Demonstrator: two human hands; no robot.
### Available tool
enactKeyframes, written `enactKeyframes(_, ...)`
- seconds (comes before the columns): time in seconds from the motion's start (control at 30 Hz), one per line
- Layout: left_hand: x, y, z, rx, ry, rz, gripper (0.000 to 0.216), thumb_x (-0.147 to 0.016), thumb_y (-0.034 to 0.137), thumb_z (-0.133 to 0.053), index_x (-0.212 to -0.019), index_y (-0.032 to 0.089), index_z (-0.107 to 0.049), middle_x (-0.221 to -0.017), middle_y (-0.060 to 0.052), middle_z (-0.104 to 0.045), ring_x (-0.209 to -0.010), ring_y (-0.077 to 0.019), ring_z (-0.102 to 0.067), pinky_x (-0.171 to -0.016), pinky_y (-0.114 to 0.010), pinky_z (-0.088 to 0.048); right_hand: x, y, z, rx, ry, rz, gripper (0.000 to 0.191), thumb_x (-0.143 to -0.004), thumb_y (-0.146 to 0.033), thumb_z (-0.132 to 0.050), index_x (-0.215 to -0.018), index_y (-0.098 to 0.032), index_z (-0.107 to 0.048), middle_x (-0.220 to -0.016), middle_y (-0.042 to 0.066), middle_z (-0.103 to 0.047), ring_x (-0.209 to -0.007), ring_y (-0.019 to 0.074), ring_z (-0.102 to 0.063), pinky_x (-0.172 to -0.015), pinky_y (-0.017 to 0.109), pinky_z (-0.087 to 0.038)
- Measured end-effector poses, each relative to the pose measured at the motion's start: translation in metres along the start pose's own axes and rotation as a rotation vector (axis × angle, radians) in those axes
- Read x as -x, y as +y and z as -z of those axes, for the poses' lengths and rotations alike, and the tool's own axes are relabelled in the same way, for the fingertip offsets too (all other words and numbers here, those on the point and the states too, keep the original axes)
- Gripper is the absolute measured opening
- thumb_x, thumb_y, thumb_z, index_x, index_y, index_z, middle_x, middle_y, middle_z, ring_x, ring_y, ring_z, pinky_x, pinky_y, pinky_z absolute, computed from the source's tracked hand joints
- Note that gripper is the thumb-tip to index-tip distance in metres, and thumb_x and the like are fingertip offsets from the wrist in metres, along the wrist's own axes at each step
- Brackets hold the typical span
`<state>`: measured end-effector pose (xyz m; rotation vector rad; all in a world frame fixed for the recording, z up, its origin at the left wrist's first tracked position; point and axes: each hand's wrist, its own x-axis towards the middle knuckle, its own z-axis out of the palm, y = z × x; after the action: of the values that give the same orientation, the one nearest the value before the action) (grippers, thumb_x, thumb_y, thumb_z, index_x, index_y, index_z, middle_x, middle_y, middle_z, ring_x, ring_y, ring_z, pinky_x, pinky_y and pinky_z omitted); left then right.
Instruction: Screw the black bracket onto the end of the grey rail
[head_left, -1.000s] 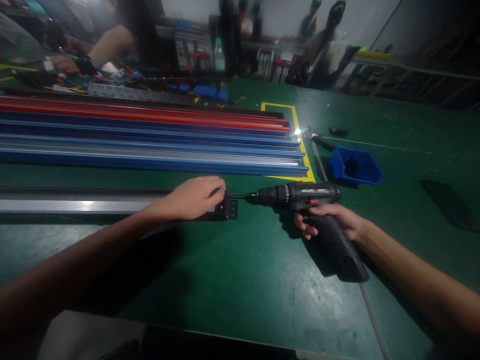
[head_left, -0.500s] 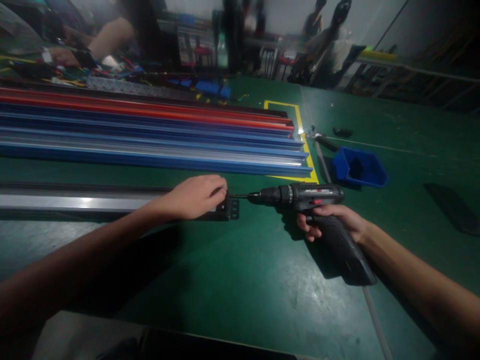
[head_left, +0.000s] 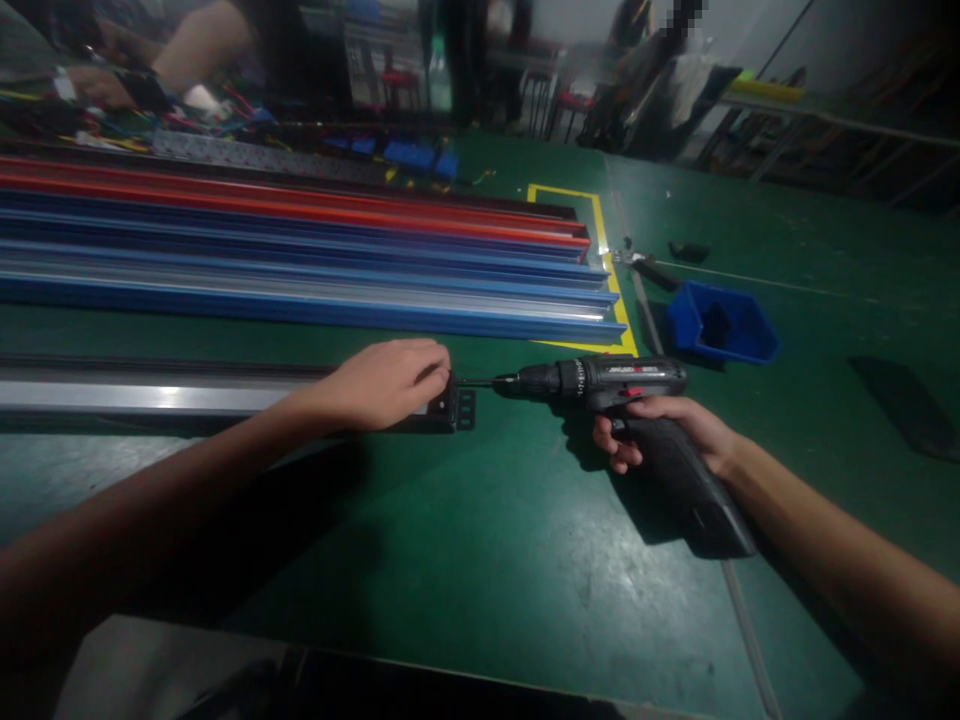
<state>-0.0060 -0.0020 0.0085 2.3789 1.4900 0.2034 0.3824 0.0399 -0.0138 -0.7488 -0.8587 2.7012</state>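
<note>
A long dark metal rail (head_left: 150, 397) lies along the green table, with a black end bracket (head_left: 459, 408) at its right end. My left hand (head_left: 386, 380) rests on that end, fingers curled down over rail and bracket. My right hand (head_left: 664, 428) is wrapped round the grip of a black cordless drill (head_left: 615, 385). The drill lies level, its bit pointing left and touching the bracket's end just beside my left fingertips.
Several long blue, red and silver rails (head_left: 300, 265) lie stacked behind. A blue plastic bin (head_left: 721, 325) and pliers (head_left: 645, 266) sit to the right by yellow floor tape (head_left: 609, 290). A dark flat piece (head_left: 900, 405) lies far right. Other people work at the back.
Hands, drill and rail keep the same hold and contact. The view has tilted slightly, so everything sits a little higher in the picture.
</note>
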Motion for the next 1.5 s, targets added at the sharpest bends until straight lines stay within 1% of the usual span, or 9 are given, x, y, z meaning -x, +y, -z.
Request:
enactKeyframes(0.23,-0.0006,-0.0024,-0.0013,-0.01,-0.002,-0.008,0.032,-0.103,0.041,-0.038,-0.097,0.021,-0.062,-0.098,-0.006,-0.066,-0.088,-0.0222,-0.059,-0.076,-0.035,-0.041,0.0005,-0.0008,0.0004,0.007,0.005,0.0,0.03,-0.093,-0.028,-0.068,-0.107,-0.002,-0.068,-0.095,0.014,-0.072,-0.075,0.0162,-0.07,-0.083,0.034,-0.061)
enactKeyframes(0.47,0.0001,-0.0022,0.0,0.003,-0.015,0.0,0.033,-0.104,0.041,-0.038,-0.097,0.021,-0.062,-0.099,-0.006,-0.067,-0.088,-0.0224,-0.059,-0.076,-0.035,-0.04,0.0003,-0.0012,-0.0014,-0.05,0.004,-0.028,0.031,-0.093,-0.028,-0.069,-0.108,-0.001,-0.068,-0.097,0.014,-0.072,-0.076,0.0158,-0.07,-0.084,0.033,-0.062)
enactKeyframes(0.63,0.0002,-0.002,-0.0004,0.004,-0.015,0.012,0.035,-0.105,0.043,-0.036,-0.099,0.021,-0.063,-0.101,-0.006,-0.066,-0.09,-0.0228,-0.059,-0.077,-0.035,-0.04,0.0004,-0.0024,-0.0028,-0.028,0.015,-0.029,0.031,-0.092,-0.029,-0.068,-0.108,-0.003,-0.069,-0.096,0.013,-0.074,-0.076,0.0155,-0.07,-0.084,0.033,-0.061)
enactKeyframes(0.9,-0.0007,-0.0019,-0.0012,0.005,-0.009,0.012,0.034,-0.104,0.042,-0.038,-0.098,0.021,-0.063,-0.101,-0.005,-0.066,-0.09,-0.0227,-0.06,-0.077,-0.035,-0.04,0.0002,-0.0021,-0.0019,-0.015,0.051,-0.043,0.032,-0.089,-0.032,-0.069,-0.106,-0.004,-0.07,-0.095,0.012,-0.074,-0.073,0.0146,-0.069,-0.083,0.033,-0.061)
enactKeyframes(1.33,-0.0001,-0.0022,-0.0008,-0.01,0.005,-0.006,0.034,-0.104,0.042,-0.037,-0.096,0.021,-0.063,-0.098,-0.005,-0.066,-0.089,-0.023,-0.06,-0.077,-0.034,-0.041,0.0004,-0.003,-0.0003,-0.058,0.028,-0.065,0.034,-0.09,-0.031,-0.068,-0.109,-0.004,-0.067,-0.097,0.013,-0.074,-0.078,0.0161,-0.07,-0.085,0.033,-0.06)
enactKeyframes(1.5,0.0002,-0.0016,-0.0005,-0.008,0.004,0.002,0.037,-0.104,0.044,-0.036,-0.099,0.021,-0.064,-0.1,-0.005,-0.067,-0.091,-0.0235,-0.06,-0.079,-0.035,-0.042,0.0003,-0.0039,0.0002,-0.068,0.022,-0.077,0.034,-0.09,-0.031,-0.069,-0.109,-0.004,-0.067,-0.097,0.013,-0.073,-0.079,0.0168,-0.07,-0.085,0.034,-0.061)
